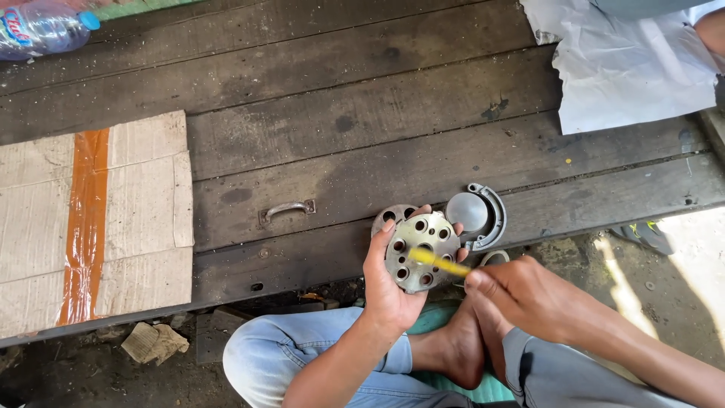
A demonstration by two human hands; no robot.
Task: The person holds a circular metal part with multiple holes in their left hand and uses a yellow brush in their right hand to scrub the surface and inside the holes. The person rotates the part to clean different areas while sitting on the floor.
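Left hand (389, 291): fingers clamped on one round holed metal plate (420, 251), face up, over the lap.
Right hand (521, 291): fingers pinched on one yellow stick (439, 261), long axis pointing left onto plate.
Wooden surface (340, 113): one second disc (391, 215), one grey ring housing (479, 214).

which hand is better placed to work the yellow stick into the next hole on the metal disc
Probably the right hand: it already pinches the yellow stick, whose tip lies on the disc's face. The left hand is busy gripping the metal disc upright from behind.
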